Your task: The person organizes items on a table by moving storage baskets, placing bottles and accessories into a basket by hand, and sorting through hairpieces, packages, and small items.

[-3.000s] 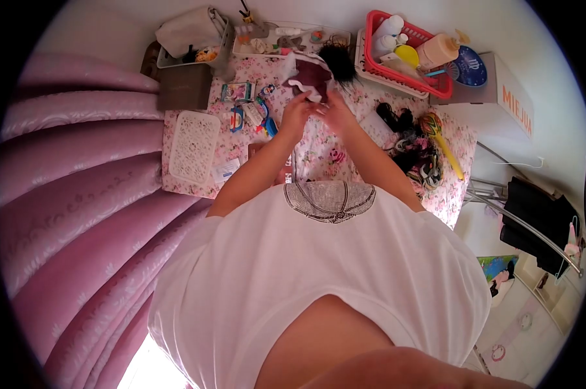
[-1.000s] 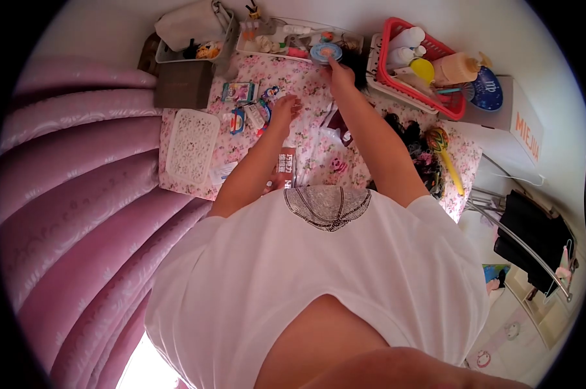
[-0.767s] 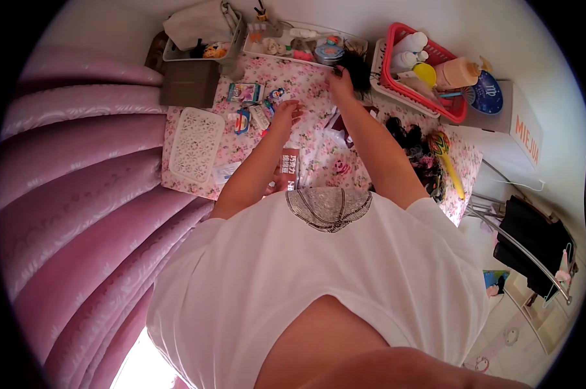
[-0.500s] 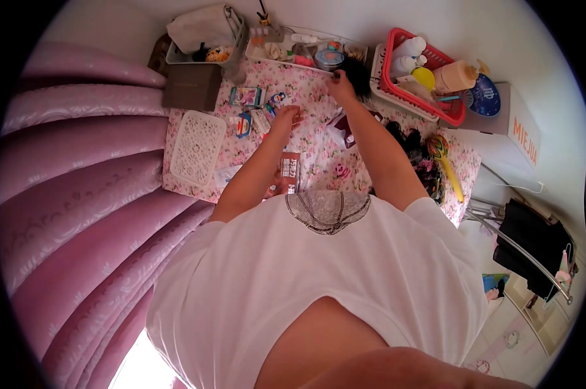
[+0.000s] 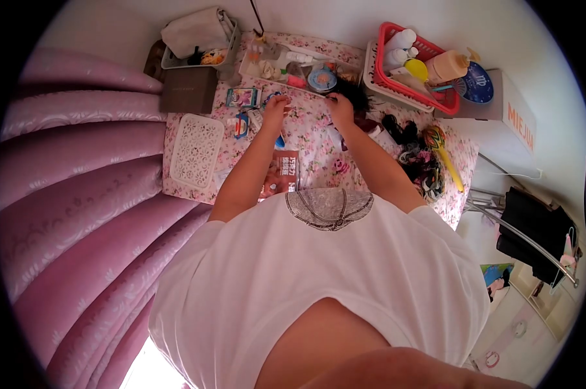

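Observation:
A long white tray (image 5: 252, 72) filled with small items lies at an angle toward the back of the table. At its front right corner is my right hand (image 5: 340, 111), with the fingertips closed on the rim beside a black fluffy thing (image 5: 354, 94). My left hand (image 5: 276, 109) hovers just in front of the tray's front edge, fingers apart and slightly curled, seemingly holding nothing. Small packets, including a blue and white one (image 5: 241, 126), lie by my left wrist. A brown package with white lettering (image 5: 286, 170) rests between my forearms.
A grey basket (image 5: 231, 48) and a dark box (image 5: 188, 91) stand back left, with a white lattice lid (image 5: 197, 150) in front. Back right is a red basket (image 5: 387, 55) of bottles. Hair ties (image 5: 422, 165) and a yellow-handled brush (image 5: 449, 163) lie at right.
The tray has slid toward me, and a strip of flowered tablecloth now shows behind it. My right hand has come nearer with it. My left hand has moved up and left toward its front edge.

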A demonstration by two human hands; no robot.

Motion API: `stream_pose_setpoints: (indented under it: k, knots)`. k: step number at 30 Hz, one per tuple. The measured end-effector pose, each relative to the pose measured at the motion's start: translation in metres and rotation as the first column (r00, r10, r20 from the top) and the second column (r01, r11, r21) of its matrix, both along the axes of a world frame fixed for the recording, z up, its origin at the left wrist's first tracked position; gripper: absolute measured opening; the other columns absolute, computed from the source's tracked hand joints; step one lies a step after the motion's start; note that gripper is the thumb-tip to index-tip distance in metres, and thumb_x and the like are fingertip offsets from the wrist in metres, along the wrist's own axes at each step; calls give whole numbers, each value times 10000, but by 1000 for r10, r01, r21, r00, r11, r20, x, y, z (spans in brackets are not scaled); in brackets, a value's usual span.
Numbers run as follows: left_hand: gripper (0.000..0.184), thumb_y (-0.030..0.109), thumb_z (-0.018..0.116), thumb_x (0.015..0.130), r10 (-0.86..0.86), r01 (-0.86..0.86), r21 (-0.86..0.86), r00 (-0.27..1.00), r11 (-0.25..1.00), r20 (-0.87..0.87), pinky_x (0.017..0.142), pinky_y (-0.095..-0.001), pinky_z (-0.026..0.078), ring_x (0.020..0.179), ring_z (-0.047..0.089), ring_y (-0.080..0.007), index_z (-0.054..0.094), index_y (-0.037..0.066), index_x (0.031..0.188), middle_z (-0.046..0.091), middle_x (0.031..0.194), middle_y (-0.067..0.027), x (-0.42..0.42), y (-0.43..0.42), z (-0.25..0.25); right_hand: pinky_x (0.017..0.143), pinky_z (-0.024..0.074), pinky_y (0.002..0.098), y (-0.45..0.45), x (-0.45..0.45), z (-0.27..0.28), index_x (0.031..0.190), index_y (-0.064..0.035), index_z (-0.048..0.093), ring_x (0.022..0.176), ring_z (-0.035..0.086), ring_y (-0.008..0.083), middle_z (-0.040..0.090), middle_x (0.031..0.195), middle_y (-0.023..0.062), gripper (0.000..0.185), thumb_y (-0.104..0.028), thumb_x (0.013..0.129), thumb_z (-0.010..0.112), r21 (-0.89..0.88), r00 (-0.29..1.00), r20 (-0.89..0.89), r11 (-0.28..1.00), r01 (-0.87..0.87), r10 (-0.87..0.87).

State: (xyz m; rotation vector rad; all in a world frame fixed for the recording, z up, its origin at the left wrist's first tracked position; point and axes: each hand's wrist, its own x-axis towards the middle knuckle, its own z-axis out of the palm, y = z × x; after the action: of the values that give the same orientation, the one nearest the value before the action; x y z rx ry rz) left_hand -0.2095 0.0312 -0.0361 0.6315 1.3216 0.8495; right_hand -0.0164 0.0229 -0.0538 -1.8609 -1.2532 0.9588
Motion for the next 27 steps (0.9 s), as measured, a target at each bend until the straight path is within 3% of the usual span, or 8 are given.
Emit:
stream_pose_setpoints:
  k: [3, 6, 9, 13, 16, 17, 22, 27]
  knots:
    - [158, 134, 446, 798, 14, -13, 32, 1000, 999, -18, 687, -262, 390, 787, 525, -125, 499, 97, 942, 545, 924, -20, -1, -6, -2, 581, 425, 265, -25, -1, 4, 861, 12, 576, 635, 564, 162, 593, 693, 115, 195, -132, 729, 581, 15, 997, -69, 1000, 23, -21]
    - [181, 109, 484, 757, 36, -25, 104, 994, 994, -108, 576, -228, 400, 718, 528, -122, 506, 54, 928, 553, 844, -38, -6, -13, -11, 576, 424, 261, -46, -3, 7, 862, 22, 571, 625, 562, 158, 592, 690, 114, 196, -121, 728, 582, -1, 998, -65, 1000, 13, -13]
    - [179, 94, 495, 747, 71, -61, 111, 994, 992, -84, 554, -221, 400, 714, 523, -118, 512, 33, 914, 548, 815, -46, -13, -23, -20, 569, 425, 258, -65, -5, -3, 862, 21, 571, 610, 561, 158, 590, 674, 109, 204, -129, 725, 587, 90, 996, 84, 995, -38, 31]
    - [139, 69, 469, 761, -8, 36, 230, 993, 973, -121, 600, -226, 416, 712, 519, -117, 521, 28, 883, 543, 798, -43, -25, -41, -19, 589, 425, 247, -81, 3, -9, 842, 10, 575, 624, 546, 154, 578, 700, 104, 202, -146, 716, 598, -97, 988, -120, 992, 82, -93]
    - [120, 45, 445, 777, -51, 99, 289, 984, 952, -169, 665, -236, 436, 738, 527, -128, 515, 27, 873, 534, 805, -42, -30, -48, -8, 608, 426, 248, -91, 13, -1, 841, 12, 570, 653, 548, 158, 582, 728, 96, 193, -138, 722, 591, 74, 977, 214, 997, -13, -3]
    - [119, 44, 444, 777, -49, 97, 309, 986, 946, -161, 666, -237, 439, 736, 528, -128, 514, 25, 872, 535, 793, -41, -31, -49, -13, 623, 431, 254, -90, 17, -18, 892, 11, 554, 689, 565, 172, 592, 758, 95, 215, -128, 730, 576, 7, 999, 39, 1000, 6, -7]
    - [110, 35, 445, 761, -72, 78, 265, 997, 961, -34, 619, -226, 427, 686, 516, -111, 506, 29, 852, 549, 776, -45, -31, -73, 4, 697, 440, 309, -100, 15, 4, 991, -28, 513, 809, 575, 257, 592, 868, 142, 286, -116, 719, 530, 53, 998, 24, 997, -55, 54]
    - [129, 50, 464, 747, -70, 139, 284, 968, 949, -240, 672, -250, 428, 748, 545, -136, 555, 17, 831, 581, 782, -60, -47, -85, 0, 672, 437, 296, -119, 5, 17, 946, -32, 514, 739, 563, 259, 578, 773, 119, 252, -96, 703, 510, 155, 1000, -14, 988, 5, -3]
